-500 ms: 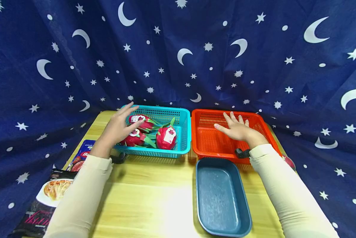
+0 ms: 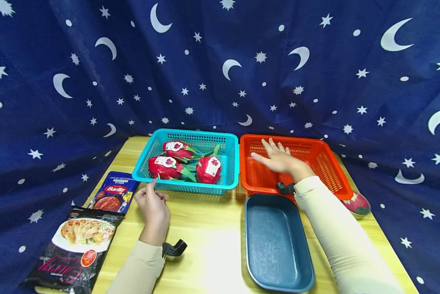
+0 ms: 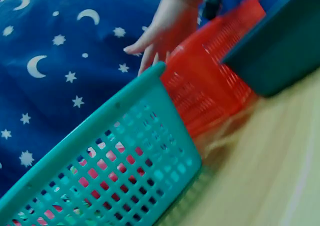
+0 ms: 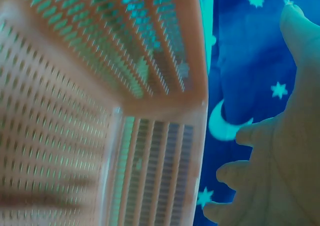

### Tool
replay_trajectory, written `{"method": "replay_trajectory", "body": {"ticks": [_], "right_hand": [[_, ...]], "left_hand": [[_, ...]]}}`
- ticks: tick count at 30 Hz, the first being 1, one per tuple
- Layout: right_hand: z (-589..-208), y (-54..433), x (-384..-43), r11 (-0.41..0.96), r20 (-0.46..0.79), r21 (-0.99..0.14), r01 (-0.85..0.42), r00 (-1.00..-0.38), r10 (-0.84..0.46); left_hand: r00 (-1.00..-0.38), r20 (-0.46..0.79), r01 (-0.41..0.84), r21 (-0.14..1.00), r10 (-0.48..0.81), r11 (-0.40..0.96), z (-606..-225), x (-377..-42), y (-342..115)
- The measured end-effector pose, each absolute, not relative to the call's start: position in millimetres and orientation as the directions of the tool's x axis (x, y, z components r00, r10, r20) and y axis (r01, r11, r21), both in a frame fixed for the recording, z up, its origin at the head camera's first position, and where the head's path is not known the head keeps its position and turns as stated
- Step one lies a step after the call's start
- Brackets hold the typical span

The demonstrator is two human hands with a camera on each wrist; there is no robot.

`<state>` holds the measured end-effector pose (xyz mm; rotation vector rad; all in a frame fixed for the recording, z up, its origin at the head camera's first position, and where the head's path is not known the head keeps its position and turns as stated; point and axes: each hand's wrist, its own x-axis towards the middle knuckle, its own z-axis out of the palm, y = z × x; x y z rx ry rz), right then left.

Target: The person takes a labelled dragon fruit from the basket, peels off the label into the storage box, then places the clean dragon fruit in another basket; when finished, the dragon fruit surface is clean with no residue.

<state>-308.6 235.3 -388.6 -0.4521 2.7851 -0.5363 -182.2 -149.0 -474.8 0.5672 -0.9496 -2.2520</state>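
Observation:
My left hand (image 2: pixel 154 206) is over the table just in front of the teal basket (image 2: pixel 228 192), fingers loosely curled, thumb near the rim, holding nothing. In the basket lie three dragon fruits with white labels: one at the back (image 2: pixel 179 155), one at the front left (image 2: pixel 157 169) and one on the right (image 2: pixel 205 173). My right hand (image 2: pixel 278 159) hovers over the red basket (image 2: pixel 297 188) with spread, straight fingers and nothing in them. The right wrist view has this hand (image 4: pixel 285 151) beside the basket's slotted wall (image 4: pixel 160 136).
A blue-grey tray (image 2: pixel 275 245) stands in front of the red basket. On the left lie a blue Barilla pouch (image 2: pixel 113 192) and a black food bag (image 2: pixel 76 249). A reddish round thing (image 2: pixel 357 203) sits by the red basket's right corner. A starry curtain (image 2: pixel 205 61) hangs behind.
My left hand has moved from over the teal basket toward me, down in front of it, and its fingers have curled. The right hand has shifted slightly left.

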Motion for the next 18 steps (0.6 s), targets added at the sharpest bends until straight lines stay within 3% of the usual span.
{"method": "replay_trajectory", "body": {"ticks": [6, 18], "right_hand": [[-382.6, 208.3, -309.3, 0.858, -0.183, -0.418, -0.298, -0.897, -0.401], [-370.4, 145.3, -300.1, 0.721, -0.112, -0.529, -0.447, -0.806, -0.582]], "left_hand": [[-0.829, -0.198, 0.322, 0.596, -0.523, -0.736, -481.8, -194.5, -147.3], [-0.812, -0.209, 0.417, 0.447, -0.546, -0.791, -491.3, -197.8, -152.9]]}}
